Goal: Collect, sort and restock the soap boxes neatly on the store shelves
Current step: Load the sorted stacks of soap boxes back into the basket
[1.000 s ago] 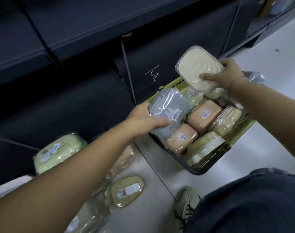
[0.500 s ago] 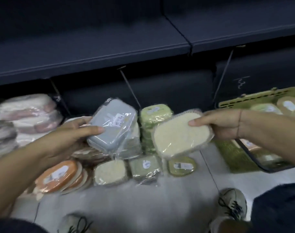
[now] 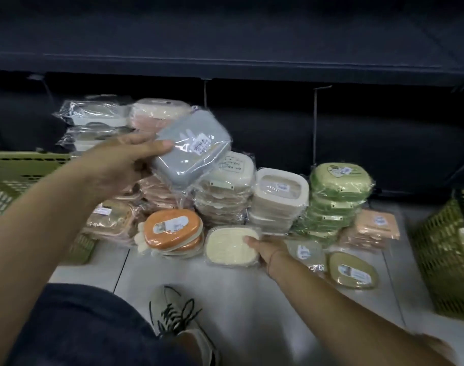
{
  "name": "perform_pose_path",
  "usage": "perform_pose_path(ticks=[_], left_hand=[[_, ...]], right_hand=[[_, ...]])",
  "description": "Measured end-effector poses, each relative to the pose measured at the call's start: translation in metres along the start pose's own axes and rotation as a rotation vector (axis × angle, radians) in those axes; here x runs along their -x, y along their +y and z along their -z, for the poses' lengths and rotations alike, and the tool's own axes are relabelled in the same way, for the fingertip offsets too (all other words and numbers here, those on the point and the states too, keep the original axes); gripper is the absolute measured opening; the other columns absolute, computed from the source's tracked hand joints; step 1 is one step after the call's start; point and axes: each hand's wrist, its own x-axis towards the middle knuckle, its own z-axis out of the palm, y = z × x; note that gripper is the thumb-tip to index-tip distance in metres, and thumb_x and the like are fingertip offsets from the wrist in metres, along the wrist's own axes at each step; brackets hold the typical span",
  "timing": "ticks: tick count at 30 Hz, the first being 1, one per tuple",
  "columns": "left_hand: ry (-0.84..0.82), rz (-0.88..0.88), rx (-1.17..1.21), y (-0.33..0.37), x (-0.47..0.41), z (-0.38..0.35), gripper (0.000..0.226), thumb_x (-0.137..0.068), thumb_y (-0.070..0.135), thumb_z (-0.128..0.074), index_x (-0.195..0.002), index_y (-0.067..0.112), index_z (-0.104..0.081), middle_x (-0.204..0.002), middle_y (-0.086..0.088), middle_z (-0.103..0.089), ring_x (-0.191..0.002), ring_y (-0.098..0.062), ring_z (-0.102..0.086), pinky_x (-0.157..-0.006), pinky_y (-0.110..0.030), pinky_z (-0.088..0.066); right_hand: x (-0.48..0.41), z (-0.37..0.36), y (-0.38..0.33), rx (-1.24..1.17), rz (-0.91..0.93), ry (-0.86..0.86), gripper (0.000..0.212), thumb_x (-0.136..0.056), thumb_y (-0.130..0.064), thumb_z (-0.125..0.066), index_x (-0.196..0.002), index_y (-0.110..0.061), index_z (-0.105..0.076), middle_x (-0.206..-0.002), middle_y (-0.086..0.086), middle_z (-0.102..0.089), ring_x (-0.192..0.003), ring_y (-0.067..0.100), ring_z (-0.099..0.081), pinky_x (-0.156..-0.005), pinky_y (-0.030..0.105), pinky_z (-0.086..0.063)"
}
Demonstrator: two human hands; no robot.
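The dark shelf runs behind and above the green stack, which stands on the pale floor among other sorted piles. A right basket sits right of the green stack and a left basket sits far left of it. Just left of the green stack is a cream stack, and further left lies an orange box.

The step looks like sorting by colour, with shelving not yet begun. The left hand is raised, well left of and above the green stack. Its arm is stretched forward and its fingers are clamped round a grey box, held tilted in the air. The right hand reaches low, left of and in front of the green stack. It pinches the edge of a cream box at floor level, thumb on top.

Next, I judge, the cream box wants releasing squarely, and the grey box needs a matching pile. No such pile is plain here.
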Motion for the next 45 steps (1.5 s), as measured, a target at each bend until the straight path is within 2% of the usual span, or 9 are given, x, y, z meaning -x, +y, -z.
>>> perform_pose_path(ticks=[4,16,21,26,29,34,38,41,45], left_hand=[[0.053,-0.028,-0.004,-0.005,-0.006,0.025,0.079,-0.01,0.053,-0.096,-0.082,0.025,-0.079,-0.087,0.007,-0.075,-0.074,-0.002,-0.069,-0.057,-0.014,-0.053],[-0.019,0.017,-0.055,-0.007,-0.007,0.014,0.081,-0.016,0.052,-0.097,-0.089,0.021,-0.08,-0.099,0.001,-0.075,-0.085,-0.006,-0.07,-0.069,-0.018,-0.057],[-0.145,0.099,-0.046,-0.019,-0.002,-0.035,0.111,-0.021,0.043,-0.099,-0.122,0.012,-0.065,-0.111,-0.008,-0.073,-0.096,-0.018,-0.072,-0.069,-0.022,-0.057],[-0.351,0.179,-0.085,-0.045,0.015,-0.109,0.086,-0.038,0.031,-0.095,-0.118,0.017,-0.067,-0.111,-0.005,-0.073,-0.099,-0.017,-0.071,-0.072,-0.02,-0.056],[-0.451,0.192,-0.166,-0.059,0.016,-0.148,0.069,-0.058,0.024,-0.093,-0.122,0.018,-0.067,-0.115,-0.002,-0.072,-0.108,-0.018,-0.068,-0.087,-0.025,-0.056],[-0.46,0.075,-0.488,-0.079,0.01,-0.219,0.056,-0.075,0.031,-0.078,-0.128,0.023,-0.062,-0.122,0.01,-0.067,-0.116,-0.006,-0.06,-0.105,-0.028,-0.045],[-0.362,-0.334,-1.037,-0.089,-0.025,-0.276,0.066,-0.092,0.046,-0.058,-0.15,0.025,-0.035,-0.154,0.002,-0.031,-0.142,-0.015,-0.025,-0.116,-0.028,-0.018],[-0.322,-0.51,-1.242,-0.093,-0.059,-0.314,0.069,-0.098,0.049,-0.047,-0.155,0.022,-0.019,-0.164,-0.002,-0.008,-0.15,-0.02,-0.004,-0.119,-0.031,-0.003],[-0.303,-0.559,-1.428,-0.103,-0.097,-0.341,0.071,-0.099,0.054,-0.037,-0.156,0.02,-0.012,-0.165,-0.004,-0.001,-0.151,-0.021,0.003,-0.12,-0.037,0.003]], right_hand=[[-0.022,-0.011,0.007,0.127,0.037,0.125,0.058,-0.077,-0.043,-0.078,-0.118,-0.005,-0.063,-0.119,0.011,-0.066,-0.108,0.033,-0.064,-0.096,0.047,-0.05],[-0.002,-0.013,-0.028,0.301,0.08,0.211,0.041,-0.092,-0.012,-0.056,-0.13,0.003,-0.051,-0.128,0.02,-0.058,-0.112,0.033,-0.056,-0.086,0.03,-0.042],[0.045,0.016,-0.038,0.038,0.249,0.037,0.029,-0.089,-0.02,-0.06,-0.108,0.002,-0.061,-0.099,0.017,-0.065,-0.094,0.03,-0.06,-0.078,0.032,-0.049],[0.097,0.103,-0.04,-0.478,0.188,-0.407,0.07,-0.083,-0.062,-0.049,-0.124,-0.006,-0.058,-0.111,0.016,-0.064,-0.095,0.029,-0.062,-0.087,0.047,-0.056],[0.111,0.138,-0.029,-0.421,0.247,-0.495,0.086,-0.058,-0.062,-0.082,-0.124,-0.011,-0.062,-0.121,0.016,-0.065,-0.099,0.029,-0.064,-0.077,0.046,-0.059],[0.097,0.189,-0.012,-0.443,0.293,-0.279,0.094,-0.04,-0.049,-0.095,-0.118,-0.007,-0.063,-0.108,0.015,-0.07,-0.089,0.024,-0.068,-0.073,0.042,-0.058],[0.063,0.257,0.023,-0.701,0.157,0.175,0.045,-0.076,-0.038,-0.077,-0.11,-0.014,-0.061,-0.09,0.004,-0.066,-0.063,0.011,-0.064,-0.05,0.021,-0.052],[0.029,0.299,0.065,-0.881,0.048,0.488,0.052,-0.085,-0.035,-0.071,-0.127,-0.008,-0.054,-0.106,0.011,-0.06,-0.076,0.019,-0.059,-0.05,0.024,-0.05],[0.006,0.313,0.084,-1.134,0.022,0.494,0.032,-0.092,-0.03,-0.063,-0.116,-0.01,-0.055,-0.099,0.01,-0.061,-0.082,0.021,-0.06,-0.049,0.026,-0.054]])
